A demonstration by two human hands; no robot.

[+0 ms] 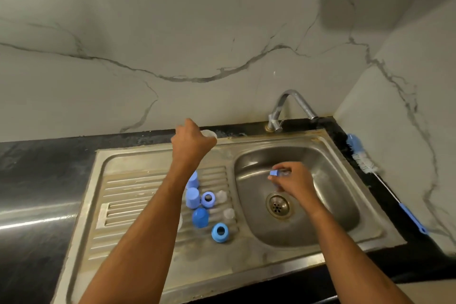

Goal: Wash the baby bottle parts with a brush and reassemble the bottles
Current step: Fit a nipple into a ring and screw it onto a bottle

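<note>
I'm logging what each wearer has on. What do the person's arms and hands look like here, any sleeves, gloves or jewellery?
Both forearms are bare up to the frame's edge: no sleeves show. The left hand and right hand wear no gloves, and no watch, bracelet or ring is visible.

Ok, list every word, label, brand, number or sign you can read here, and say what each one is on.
None: no text can be read in this view.
Blue caps and blue rings on the drainboard: plain, no markings visible.
Bottle brush on the counter: no visible label.
Clear piece with a blue part in the right hand: too small and blurred to tell.
</note>
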